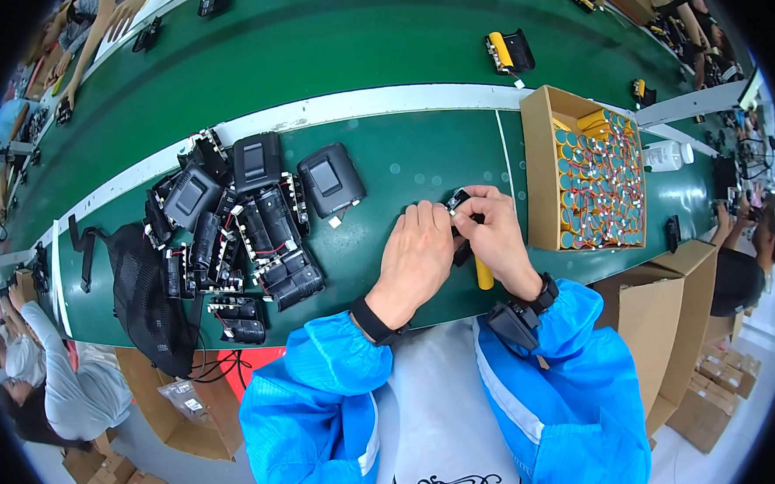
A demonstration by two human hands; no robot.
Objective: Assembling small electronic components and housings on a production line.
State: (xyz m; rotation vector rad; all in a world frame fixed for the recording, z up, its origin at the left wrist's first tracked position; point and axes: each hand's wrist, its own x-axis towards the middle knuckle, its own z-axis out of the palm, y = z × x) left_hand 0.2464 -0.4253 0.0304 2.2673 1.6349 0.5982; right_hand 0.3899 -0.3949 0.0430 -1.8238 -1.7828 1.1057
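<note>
Over the bench in front of me, my left hand (416, 247) curls its fingers round the left side of a black plastic housing (462, 254), mostly hidden under both hands. From the right, my right hand (498, 243) pinches its thumb and forefinger at the housing's far end, where a small black and white part (457, 201) shows. What exactly lies between those fingertips is too small to make out. Below my right palm sticks out a yellow cylindrical battery cell (484, 274); whether it sits in the housing cannot be seen.
Several black housings (268, 222) with wires are heaped at left, beside a black mesh bag (149, 298). A cardboard box (540, 173) of wired yellow cells stands at right, near a white bottle (668, 155). Beyond a white rail (380, 102), a green belt (351, 47) carries assembled pieces. Co-workers sit both sides.
</note>
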